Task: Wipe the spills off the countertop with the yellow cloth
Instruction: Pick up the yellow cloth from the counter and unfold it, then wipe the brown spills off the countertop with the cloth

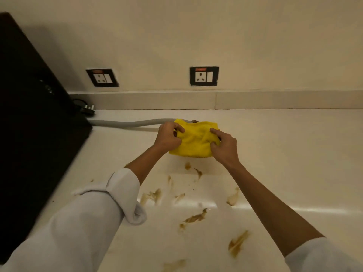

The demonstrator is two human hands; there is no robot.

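Near the centre of the frame, slightly above the middle, the yellow cloth (pixel 194 141) sits bunched on the cream countertop (pixel 284 163), gripped from both sides. Left hand (pixel 169 136) pinches the cloth's left edge, fingers curled into the fabric; right hand (pixel 224 147) clamps the right edge, thumb on top and fingers tucked into the folds. Both forearms reach up from the lower corners, each with a white sleeve (pixel 94 213) rolled back. Brown spills (pixel 193 217) smear the countertop below the cloth, scattered through the lower middle of the frame: one streak just beneath the cloth, others near the left forearm, more trailing toward the bottom edge. Behind the cloth a grey hose (pixel 129 123) runs leftward along the counter; its right end passes behind the cloth, so whether they touch is unclear. At far left a black appliance (pixel 35 118) fills the edge of the frame, with a black plug (pixel 88 110) lying beside its rear corner. On the beige wall above, two switch sockets are mounted, one upper left of centre (pixel 102 77), one upper centre (pixel 204 76).
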